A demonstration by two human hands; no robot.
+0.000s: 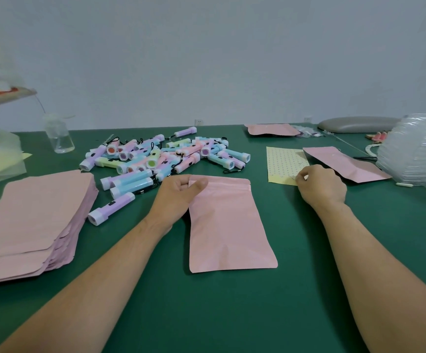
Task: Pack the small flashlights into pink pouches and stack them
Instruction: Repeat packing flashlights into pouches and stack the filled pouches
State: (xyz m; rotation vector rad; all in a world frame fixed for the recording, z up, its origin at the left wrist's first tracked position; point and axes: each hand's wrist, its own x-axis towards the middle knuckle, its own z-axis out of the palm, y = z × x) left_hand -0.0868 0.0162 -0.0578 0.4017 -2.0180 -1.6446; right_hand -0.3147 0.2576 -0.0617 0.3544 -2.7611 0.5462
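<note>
1. Contents of the middle pink pouch (228, 225) cannot be seen, and whether its flat mouth is sealed is hard to tell.
2. Left of that pouch, the stack of flat pouches (28, 215) runs off the frame edge. Far to its right, a clear plastic stack (415, 151) is cut off too.
3. Behind the pouch lies the heap of small flashlights (166, 156). One purple flashlight (111, 212) lies apart, just left of the pouch.
4. Bare green table (232, 314) lies open in front of the pouch, between the forearms.
5. Left hand (178, 197) pinches the pouch's top left corner, thumb over curled fingers.
6. Right hand (320, 186), right of the pouch, rests knuckles up on a yellow dotted sheet (283, 159). Its fingers curl at the sheet's near edge, and I cannot tell whether they pinch anything.
</note>
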